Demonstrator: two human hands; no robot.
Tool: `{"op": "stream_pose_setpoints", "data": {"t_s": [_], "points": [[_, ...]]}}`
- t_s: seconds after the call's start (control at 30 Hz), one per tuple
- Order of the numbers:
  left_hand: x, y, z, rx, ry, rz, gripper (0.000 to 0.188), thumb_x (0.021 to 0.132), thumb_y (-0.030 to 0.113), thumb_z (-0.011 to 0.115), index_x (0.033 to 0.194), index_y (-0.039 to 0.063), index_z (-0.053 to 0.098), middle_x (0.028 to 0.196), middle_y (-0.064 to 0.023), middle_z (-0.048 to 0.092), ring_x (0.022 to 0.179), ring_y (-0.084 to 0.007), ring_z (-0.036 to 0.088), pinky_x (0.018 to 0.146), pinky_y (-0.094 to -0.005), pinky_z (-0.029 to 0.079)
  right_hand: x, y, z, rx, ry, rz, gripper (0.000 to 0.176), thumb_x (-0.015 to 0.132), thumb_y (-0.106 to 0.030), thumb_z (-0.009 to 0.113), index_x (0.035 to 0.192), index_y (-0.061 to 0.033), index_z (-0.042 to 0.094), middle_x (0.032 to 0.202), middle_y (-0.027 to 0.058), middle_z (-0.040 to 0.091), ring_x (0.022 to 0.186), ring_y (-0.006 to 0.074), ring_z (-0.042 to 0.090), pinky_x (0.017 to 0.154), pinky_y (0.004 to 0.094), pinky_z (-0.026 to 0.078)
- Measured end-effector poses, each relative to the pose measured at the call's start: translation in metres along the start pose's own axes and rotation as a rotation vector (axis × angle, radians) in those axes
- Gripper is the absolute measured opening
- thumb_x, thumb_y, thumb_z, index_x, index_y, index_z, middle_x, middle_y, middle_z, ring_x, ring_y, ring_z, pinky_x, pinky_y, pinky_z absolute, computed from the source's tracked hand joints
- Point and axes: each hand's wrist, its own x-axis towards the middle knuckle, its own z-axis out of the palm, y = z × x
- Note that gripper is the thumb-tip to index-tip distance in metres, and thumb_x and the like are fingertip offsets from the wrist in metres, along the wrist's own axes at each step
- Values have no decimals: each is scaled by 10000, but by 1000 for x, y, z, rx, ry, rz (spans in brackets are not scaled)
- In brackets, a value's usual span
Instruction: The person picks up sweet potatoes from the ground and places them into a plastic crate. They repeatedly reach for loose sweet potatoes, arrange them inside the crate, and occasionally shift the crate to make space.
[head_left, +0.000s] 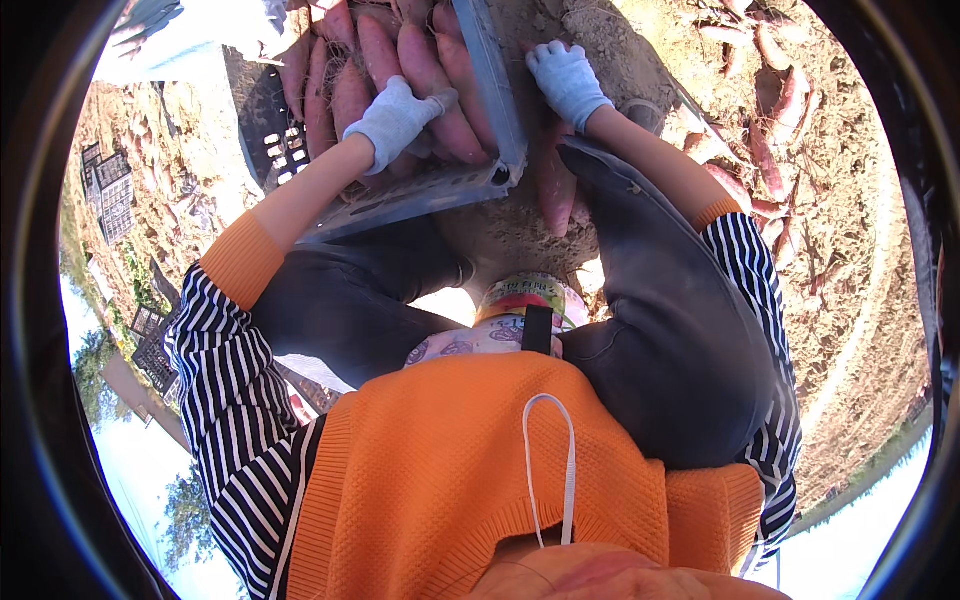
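Observation:
My left hand (396, 120), in a white knit glove, lies over the sweet potatoes (424, 67) heaped in a plastic crate (491, 82). Its thumb is spread across one of them, and the palm side is hidden. Outside the crate's right wall, my right hand (568, 81), gloved alike, reaches down to the soil. Its fingers curl over a reddish sweet potato (529, 46) that is mostly hidden. Another sweet potato (556, 180) lies on the ground between the crate and my right knee.
More dug sweet potatoes (769, 154) lie on the soil at the right. A black crate (262, 120) adjoins mine on the left, and stacked crates (109, 191) stand farther off. My bent legs (675, 322) flank a printed bag (529, 300) bearing writing.

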Motion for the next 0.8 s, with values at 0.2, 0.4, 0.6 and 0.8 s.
{"op": "stream_pose_setpoints", "data": {"t_s": [0.2,0.4,0.6,0.8], "points": [[1,-12,-1,-28,-9,38,718,919,474,705,1195,-113,396,985,-238,674,830,-322,732,655,-388,608,-47,46,-61,574,165,371,532,758,-250,764,1237,-54,640,1123,180,644,1104,338,619,941,428,520],[-4,-4,0,-93,-27,13,714,935,440,697,1266,-87,348,1017,-260,657,814,-347,726,608,-401,605,-97,183,-138,509,42,519,459,794,-302,736,1183,-63,690,1098,190,681,1044,345,650,964,421,514],[-3,2,-5,-124,-60,3,683,946,372,699,1304,-59,308,1065,-282,645,782,-382,724,594,-419,608,-17,304,-164,264,-136,557,595,873,-448,715,1309,-51,629,1218,189,690,1080,309,685,949,390,529],[-2,-4,-8,-118,-54,-30,678,945,372,703,1277,-58,297,1036,-270,649,767,-349,722,586,-410,606,73,272,-99,-291,-45,651,732,691,-600,796,1219,-110,665,1258,91,609,1254,238,537,1072,393,417]]}}
